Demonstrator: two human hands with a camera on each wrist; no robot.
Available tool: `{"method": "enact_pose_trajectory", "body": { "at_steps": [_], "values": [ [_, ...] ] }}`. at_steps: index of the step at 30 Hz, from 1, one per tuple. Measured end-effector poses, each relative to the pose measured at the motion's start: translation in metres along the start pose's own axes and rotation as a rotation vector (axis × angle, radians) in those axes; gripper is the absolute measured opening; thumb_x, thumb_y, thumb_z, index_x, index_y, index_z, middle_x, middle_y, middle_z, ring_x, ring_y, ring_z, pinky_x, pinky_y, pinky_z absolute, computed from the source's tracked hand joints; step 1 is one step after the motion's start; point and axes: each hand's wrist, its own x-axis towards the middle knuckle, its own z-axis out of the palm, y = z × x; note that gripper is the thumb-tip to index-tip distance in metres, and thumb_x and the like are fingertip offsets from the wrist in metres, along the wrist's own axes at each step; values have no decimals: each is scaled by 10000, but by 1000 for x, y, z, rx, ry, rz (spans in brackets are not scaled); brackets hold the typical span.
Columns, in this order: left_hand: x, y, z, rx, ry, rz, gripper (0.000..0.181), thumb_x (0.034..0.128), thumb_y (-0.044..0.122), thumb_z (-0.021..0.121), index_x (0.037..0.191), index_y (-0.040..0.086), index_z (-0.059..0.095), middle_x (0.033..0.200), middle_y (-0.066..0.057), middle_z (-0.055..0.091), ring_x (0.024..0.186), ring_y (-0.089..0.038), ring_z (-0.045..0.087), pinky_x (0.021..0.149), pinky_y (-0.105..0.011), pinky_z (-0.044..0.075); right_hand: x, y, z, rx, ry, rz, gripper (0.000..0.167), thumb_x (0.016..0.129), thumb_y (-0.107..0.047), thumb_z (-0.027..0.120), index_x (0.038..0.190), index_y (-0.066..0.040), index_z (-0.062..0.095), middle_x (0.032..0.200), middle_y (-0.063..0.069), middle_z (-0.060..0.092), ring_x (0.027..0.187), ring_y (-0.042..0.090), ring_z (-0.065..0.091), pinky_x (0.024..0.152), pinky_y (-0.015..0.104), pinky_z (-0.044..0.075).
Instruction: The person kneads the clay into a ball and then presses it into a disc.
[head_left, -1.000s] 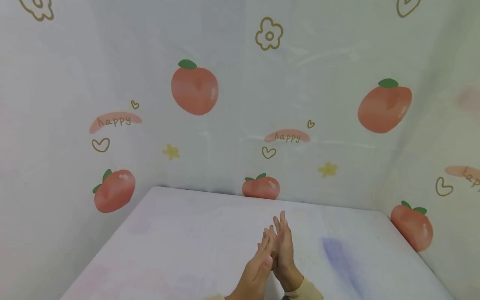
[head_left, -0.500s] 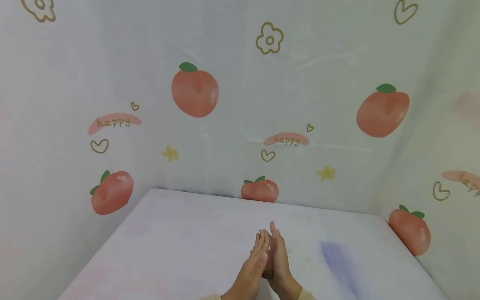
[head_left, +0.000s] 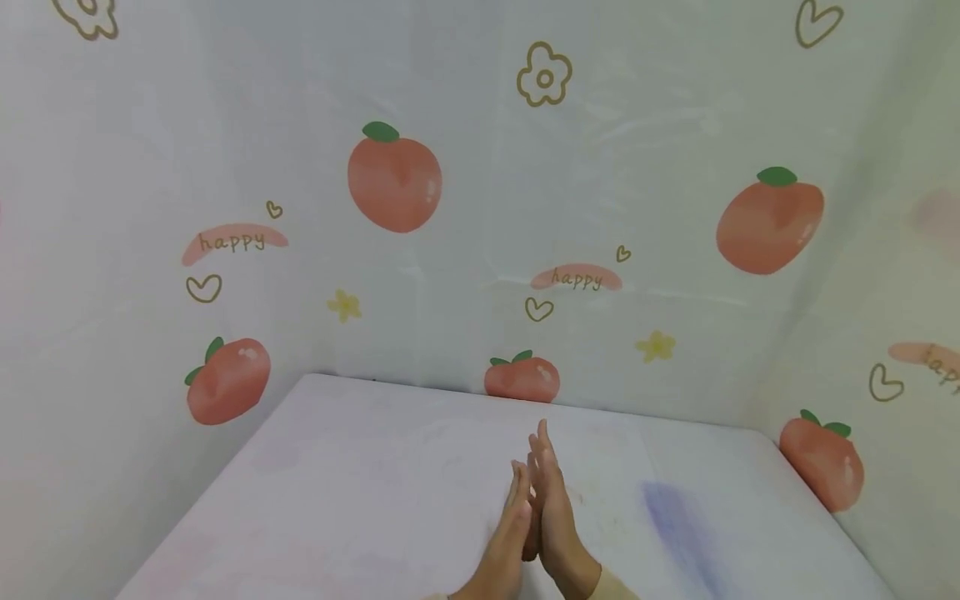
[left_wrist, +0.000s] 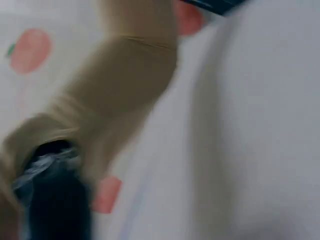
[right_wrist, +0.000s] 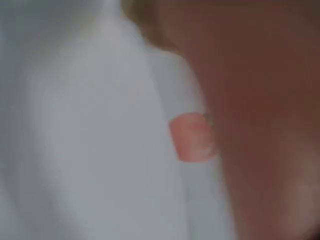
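In the head view my left hand [head_left: 508, 537] and my right hand [head_left: 555, 517] face each other palm to palm, low and right of centre. Their fingers are straight and point up and away from me. The right fingertips reach higher than the left ones. A dark brown patch shows between the palms near the wrists; whether it is a thing or shaded skin, I cannot tell. The left wrist view is blurred and shows a tan sleeve [left_wrist: 120, 75] rather than fingers. A large blurred hand surface [right_wrist: 255, 115] fills the right side of the right wrist view.
Beneath the hands lies a pale table [head_left: 360, 483] with a purple smear [head_left: 682, 533] on its right. A white curtain [head_left: 465, 208] printed with red fruit, hearts and flowers stands behind and at both sides. A dark blue item [left_wrist: 55, 195] sits at the sleeve's end.
Both hands shift slightly left. The gap between the palms widened half a second ago and is narrower now. My right hand has slid down, then up again along the left.
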Motion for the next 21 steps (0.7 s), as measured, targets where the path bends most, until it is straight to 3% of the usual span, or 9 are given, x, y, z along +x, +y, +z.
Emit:
{"method": "enact_pose_trajectory", "body": {
  "at_steps": [2,5,7,9,11,15,18,21],
  "values": [
    [5,4,-3,-39,61,-15,619,1068,410,108,1533,53,-93,1602,-108,-176,1451,-312,-181,1117,-624,-135,-1,3,1,-46,-39,68,619,1050,-472,194,1569,-179,27,1626,158,-16,1470,425,-8,1154,634,58],
    [15,4,-11,-69,197,-54,643,1055,473,139,1553,119,-62,1621,-62,-135,1471,-295,-162,1124,-625,-132,-9,7,4,-90,-103,191,665,1040,-520,175,1563,-143,13,1606,222,-45,1452,474,31,1085,709,181],
    [19,1,-13,-70,225,-89,656,1050,489,142,1553,129,-79,1620,-62,-150,1469,-300,-176,1118,-633,-137,-13,6,5,-61,-122,213,665,1033,-540,147,1563,-170,-11,1597,241,-76,1440,500,36,1067,720,202],
    [20,-3,-10,-76,199,-126,672,1046,499,116,1545,106,-102,1612,-81,-172,1460,-316,-202,1105,-648,-148,-13,3,6,-25,-110,182,642,1031,-545,130,1566,-219,-7,1607,222,-55,1452,469,63,1097,694,173],
    [18,-7,-6,-95,181,-159,692,1042,512,104,1539,82,-111,1606,-95,-186,1452,-321,-216,1103,-647,-153,-12,0,8,-33,-119,105,610,1044,-507,122,1567,-217,-3,1624,152,-60,1472,405,41,1147,643,58],
    [12,-11,-1,-148,225,-192,717,1030,544,101,1543,84,-95,1604,-101,-196,1446,-339,-239,1085,-660,-172,-11,-1,13,-111,-160,7,567,1067,-417,132,1566,-169,26,1633,45,-20,1486,285,-21,1163,585,-47],
    [10,-9,-1,-172,260,-160,700,1031,529,90,1547,88,-85,1605,-109,-193,1450,-340,-234,1090,-655,-165,-13,2,16,-153,-159,-19,553,1072,-393,132,1566,-159,53,1633,20,30,1481,236,9,1199,301,30],
    [9,-5,1,-194,244,-120,695,1030,510,51,1538,62,-109,1596,-126,-212,1442,-345,-251,1088,-653,-173,-13,6,17,-176,-138,-57,529,1075,-366,129,1566,-171,96,1628,33,100,1483,242,73,1068,47,93]
  ]
}}
